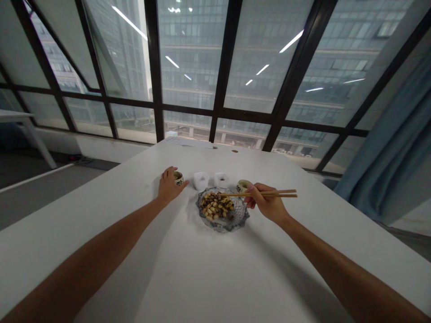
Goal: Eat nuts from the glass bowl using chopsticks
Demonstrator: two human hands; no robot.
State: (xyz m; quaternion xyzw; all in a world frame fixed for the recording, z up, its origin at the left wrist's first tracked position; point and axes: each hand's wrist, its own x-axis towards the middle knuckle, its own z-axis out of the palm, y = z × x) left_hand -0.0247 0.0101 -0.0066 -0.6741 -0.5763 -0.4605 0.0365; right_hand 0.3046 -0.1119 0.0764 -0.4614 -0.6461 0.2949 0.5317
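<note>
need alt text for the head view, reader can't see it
A person's right hand holds chopsticks, tips at mixed nuts or seeds in a clear patterned dish; the left hand is at a small cup. Two white containers and another cup stand nearby on a white table.

The head camera looks forward and down across a white, flat table [182, 269] (from close by). It faces dark-framed glass windows [190, 67].
</note>
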